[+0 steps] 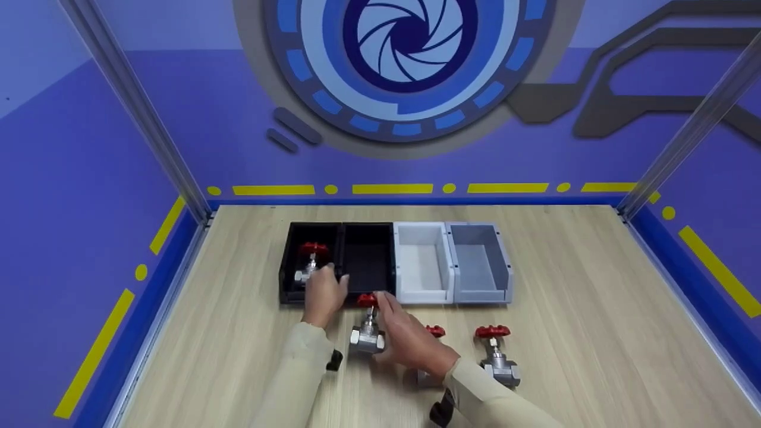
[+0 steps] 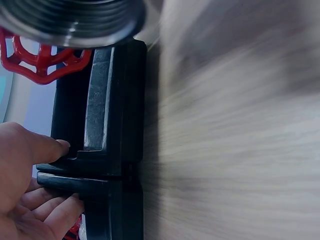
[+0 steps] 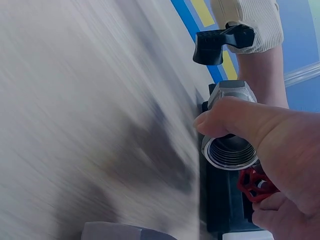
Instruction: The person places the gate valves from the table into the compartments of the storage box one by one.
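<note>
My left hand (image 1: 323,296) straddles the wall between the two black bins. In the left wrist view its thumb lies on one side and its fingers (image 2: 62,212) on the other, gripping the bin edge. A metal valve (image 1: 304,276) with a red handwheel lies in the leftmost black bin (image 1: 285,279), beside those fingers. With my right hand (image 1: 416,342) I hold a second valve (image 1: 367,340) upright in front of the second black bin (image 1: 368,255). The right thumb crosses its threaded body (image 3: 232,156); the other fingers are near the red handwheel (image 3: 256,184).
A white bin (image 1: 422,255) and a grey bin (image 1: 480,264) continue the row rightward. Another valve (image 1: 502,373) lies on the wooden table (image 1: 571,285) at right. One more valve (image 1: 436,331) is partly hidden under my right wrist. Blue walls enclose the table.
</note>
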`<act>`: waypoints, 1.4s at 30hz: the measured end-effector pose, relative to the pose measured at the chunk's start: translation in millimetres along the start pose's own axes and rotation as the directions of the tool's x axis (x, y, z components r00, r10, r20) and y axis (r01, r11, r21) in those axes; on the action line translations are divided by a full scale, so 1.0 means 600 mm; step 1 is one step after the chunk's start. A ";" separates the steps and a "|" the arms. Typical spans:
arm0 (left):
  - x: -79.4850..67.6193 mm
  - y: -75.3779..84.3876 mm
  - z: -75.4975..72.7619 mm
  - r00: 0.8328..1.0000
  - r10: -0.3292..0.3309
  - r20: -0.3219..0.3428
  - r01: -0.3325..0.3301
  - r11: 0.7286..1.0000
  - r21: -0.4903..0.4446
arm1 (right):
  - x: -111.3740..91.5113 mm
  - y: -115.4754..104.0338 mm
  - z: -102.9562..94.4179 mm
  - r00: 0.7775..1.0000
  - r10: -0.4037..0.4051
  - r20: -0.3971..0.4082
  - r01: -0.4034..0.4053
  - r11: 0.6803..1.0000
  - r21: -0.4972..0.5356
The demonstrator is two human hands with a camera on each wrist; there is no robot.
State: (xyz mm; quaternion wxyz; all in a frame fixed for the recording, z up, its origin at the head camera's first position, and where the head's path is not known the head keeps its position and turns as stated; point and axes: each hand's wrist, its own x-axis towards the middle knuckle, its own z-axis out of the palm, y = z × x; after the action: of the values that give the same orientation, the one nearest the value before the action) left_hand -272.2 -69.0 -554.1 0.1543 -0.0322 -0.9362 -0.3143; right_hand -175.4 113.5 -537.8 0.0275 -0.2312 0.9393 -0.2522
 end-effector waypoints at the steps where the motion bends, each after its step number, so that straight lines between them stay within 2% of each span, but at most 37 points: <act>1: 0.000 0.000 0.000 1.000 -0.006 0.003 0.006 1.000 0.000 | 0.001 0.000 0.000 1.000 0.001 -0.001 -0.001 1.000 0.000; 8: -0.001 0.002 -0.001 1.000 -0.030 0.008 0.030 1.000 0.004 | 0.008 0.003 -0.006 1.000 0.005 0.013 -0.006 1.000 0.027; 13: -0.001 0.003 -0.002 0.999 -0.044 0.019 0.044 0.999 -0.007 | 0.012 0.004 -0.011 0.997 0.050 0.061 -0.054 0.996 0.075; 16: -0.001 0.003 -0.002 0.999 -0.039 0.017 0.039 0.999 -0.003 | 0.017 0.006 -0.012 0.997 0.047 0.064 -0.051 0.997 0.063; 24: -0.001 0.003 -0.001 0.999 -0.029 0.019 0.029 1.000 0.006 | 0.029 0.009 -0.015 1.000 -0.018 0.024 0.017 0.999 0.030; 32: 0.001 0.003 0.001 0.999 -0.043 0.009 0.043 0.999 0.000 | 0.039 0.008 -0.023 0.998 0.014 0.060 -0.016 0.999 0.031; 42: 0.000 0.002 0.000 0.999 -0.042 0.013 0.042 0.999 0.007 | 0.052 0.008 -0.029 0.998 -0.001 0.065 0.001 1.000 0.004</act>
State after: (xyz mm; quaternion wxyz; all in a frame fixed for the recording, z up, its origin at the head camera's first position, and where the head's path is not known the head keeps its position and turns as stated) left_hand -272.0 -68.3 -553.2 0.1415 -0.0144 -0.9386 -0.3142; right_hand -208.1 111.0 -522.9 0.0584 -0.2396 0.9373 -0.2463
